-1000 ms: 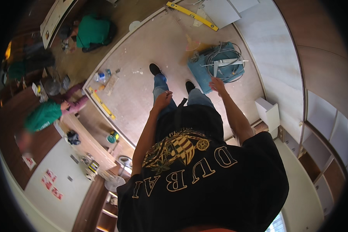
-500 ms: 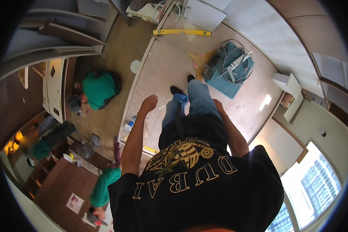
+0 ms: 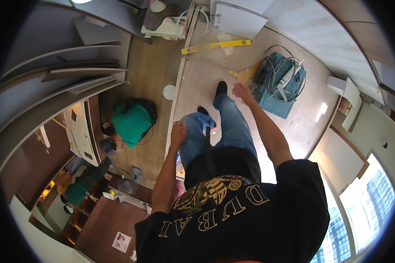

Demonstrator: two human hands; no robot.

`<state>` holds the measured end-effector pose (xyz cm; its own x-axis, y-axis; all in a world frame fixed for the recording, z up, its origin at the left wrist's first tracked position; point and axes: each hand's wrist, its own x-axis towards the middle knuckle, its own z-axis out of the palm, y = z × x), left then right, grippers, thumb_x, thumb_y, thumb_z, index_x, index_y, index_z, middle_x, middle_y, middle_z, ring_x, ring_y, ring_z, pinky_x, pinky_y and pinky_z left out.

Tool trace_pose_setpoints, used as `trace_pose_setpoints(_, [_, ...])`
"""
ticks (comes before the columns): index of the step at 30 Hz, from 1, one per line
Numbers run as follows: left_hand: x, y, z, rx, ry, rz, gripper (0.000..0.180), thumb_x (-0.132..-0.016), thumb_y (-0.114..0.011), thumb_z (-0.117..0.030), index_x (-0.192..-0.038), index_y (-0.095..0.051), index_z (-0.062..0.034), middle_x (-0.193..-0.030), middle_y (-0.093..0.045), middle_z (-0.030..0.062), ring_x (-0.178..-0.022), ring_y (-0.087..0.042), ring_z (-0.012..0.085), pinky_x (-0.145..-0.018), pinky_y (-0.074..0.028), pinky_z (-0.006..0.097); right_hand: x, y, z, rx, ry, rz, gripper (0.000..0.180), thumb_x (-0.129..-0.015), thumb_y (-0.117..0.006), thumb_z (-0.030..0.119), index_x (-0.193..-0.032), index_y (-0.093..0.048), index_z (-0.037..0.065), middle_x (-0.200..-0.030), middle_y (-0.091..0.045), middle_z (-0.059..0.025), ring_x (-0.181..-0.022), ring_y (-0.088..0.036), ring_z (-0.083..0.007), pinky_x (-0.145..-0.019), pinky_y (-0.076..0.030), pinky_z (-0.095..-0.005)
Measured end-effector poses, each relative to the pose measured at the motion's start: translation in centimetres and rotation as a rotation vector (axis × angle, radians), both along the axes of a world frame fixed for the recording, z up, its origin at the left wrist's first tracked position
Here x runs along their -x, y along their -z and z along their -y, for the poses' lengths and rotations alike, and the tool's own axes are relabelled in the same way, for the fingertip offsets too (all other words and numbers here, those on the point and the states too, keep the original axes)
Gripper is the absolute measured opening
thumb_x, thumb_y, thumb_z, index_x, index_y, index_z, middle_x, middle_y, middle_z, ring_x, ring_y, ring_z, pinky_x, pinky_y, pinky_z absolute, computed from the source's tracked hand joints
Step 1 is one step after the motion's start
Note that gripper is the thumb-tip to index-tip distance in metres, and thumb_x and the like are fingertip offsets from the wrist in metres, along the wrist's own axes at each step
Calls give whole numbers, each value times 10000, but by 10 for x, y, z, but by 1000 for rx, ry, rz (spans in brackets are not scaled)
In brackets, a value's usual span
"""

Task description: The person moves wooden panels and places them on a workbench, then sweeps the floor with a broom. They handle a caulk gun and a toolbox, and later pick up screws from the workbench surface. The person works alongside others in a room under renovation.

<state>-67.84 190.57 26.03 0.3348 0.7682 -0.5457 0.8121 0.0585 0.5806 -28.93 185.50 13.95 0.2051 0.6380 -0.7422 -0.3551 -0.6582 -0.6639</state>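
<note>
My left hand [image 3: 178, 131] hangs beside my left thigh with its fingers curled closed. A tiny pale spot shows at the fingers, too small to name. My right hand [image 3: 241, 91] reaches forward past my right knee, fingers loosely apart, with nothing visible in it. Just beyond it on the floor lies a yellow piece [image 3: 255, 69] beside a teal tool case [image 3: 280, 109]. On the case rest a coiled grey cable [image 3: 275, 65] and a white-and-grey tool [image 3: 289, 81]. Ahead, a yellow spirit level [image 3: 216, 46] lies across the floor, apart from both hands.
To the left, a person in a green shirt [image 3: 134, 125] crouches on the wooden floor near a round white lid [image 3: 169, 92]. Another person in green [image 3: 77, 193] is farther off. Board panels [image 3: 83, 74] stand at the left; a white cabinet [image 3: 239, 21] is ahead. Windows [image 3: 368, 206] are at right.
My right hand has swung forward from beside my thigh toward the tool case. My feet have shifted in a step, the right one now ahead. The view has turned slightly.
</note>
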Motion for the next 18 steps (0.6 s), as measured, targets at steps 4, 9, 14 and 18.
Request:
trace_pose_setpoints(4, [-20, 32, -26, -152, 75, 40, 198, -871, -531, -119, -989, -608, 19, -1079, -595, 200, -1056, -559, 337, -921, -435, 400, 2, -20, -86, -45, 110, -24, 322, -953, -503, 286, -1191, -559, 76, -921, -634, -50, -782, -620, -125, -691, -492, -239])
trace_pose_setpoints(9, [-29, 93, -48, -31, 236, -19, 182, -854, -547, -121, -976, -612, -4, -1108, -586, 205, -1072, -543, 352, -929, -424, 421, 16, 63, -99, 89, 233, -62, 328, -934, -521, 285, -1182, -561, 74, -922, -635, -50, -779, -620, -125, -694, -493, -249])
trace_pose_setpoints(14, [-8, 130, -62, 56, 399, -188, 222, -836, -566, -164, -997, -629, -24, -1161, -578, 168, -1106, -535, 329, -944, -416, 419, 57, 150, -75, 322, 333, -150, 312, -904, -544, 262, -1137, -576, 57, -871, -619, -50, -733, -595, -116, -656, -479, -258])
trace_pose_setpoints(18, [-13, 140, -87, 42, 410, -269, 204, -844, -566, -164, -987, -629, -33, -1134, -595, 154, -1083, -547, 323, -938, -414, 423, 84, 242, -69, 371, 406, -278, 383, -897, -582, 361, -1183, -559, 106, -1016, -622, -64, -894, -614, -146, -746, -507, -286])
